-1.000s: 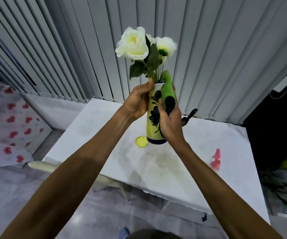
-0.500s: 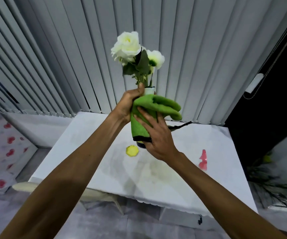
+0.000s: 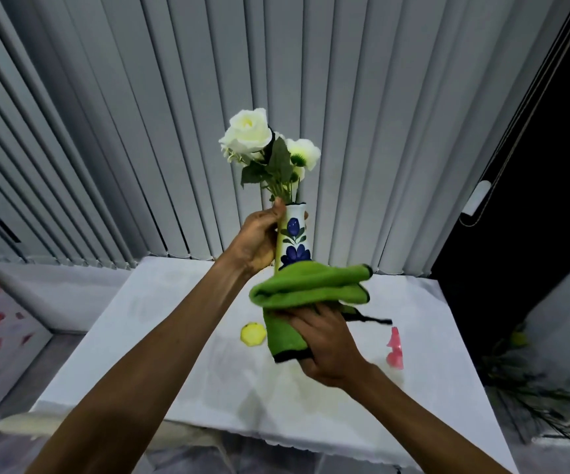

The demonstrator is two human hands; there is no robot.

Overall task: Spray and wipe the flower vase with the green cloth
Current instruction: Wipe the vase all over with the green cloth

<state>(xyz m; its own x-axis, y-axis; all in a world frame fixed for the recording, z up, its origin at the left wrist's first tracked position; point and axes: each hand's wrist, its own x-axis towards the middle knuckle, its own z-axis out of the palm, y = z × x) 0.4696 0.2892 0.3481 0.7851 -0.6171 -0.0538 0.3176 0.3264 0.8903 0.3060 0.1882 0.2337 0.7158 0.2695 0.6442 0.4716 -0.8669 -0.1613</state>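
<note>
We hold the flower vase (image 3: pixel 294 234) up in front of pale vertical blinds (image 3: pixel 123 138), lifted clear of the white surface (image 3: pixel 174 357) below. It stands nearly upright and carries white flowers (image 3: pixel 247 131) with dark green leaves. Our left grip (image 3: pixel 259 241) is wrapped round the upper part of the vase, the thumb reaching almost to the rim and the fingers curled behind, where a fingertip shows at the far edge. Blue painted blooms show on the side facing us.

Our right grip (image 3: pixel 328 350) is closed on the green cloth (image 3: pixel 311 285), bunching it in the fingers. The cloth folds over in a thick roll across the lower part of the vase and hides its base, so we cannot tell how far it wraps round.

On the surface, a small yellow disc (image 3: pixel 253 334) lies just left of the cloth's hanging edge. A pink-topped object (image 3: pixel 394 350) stands to the right, its body too pale to make out. A thin black strip (image 3: pixel 374 320) lies behind the right grip. Faint damp-looking marks stain the surface under our hands.
</note>
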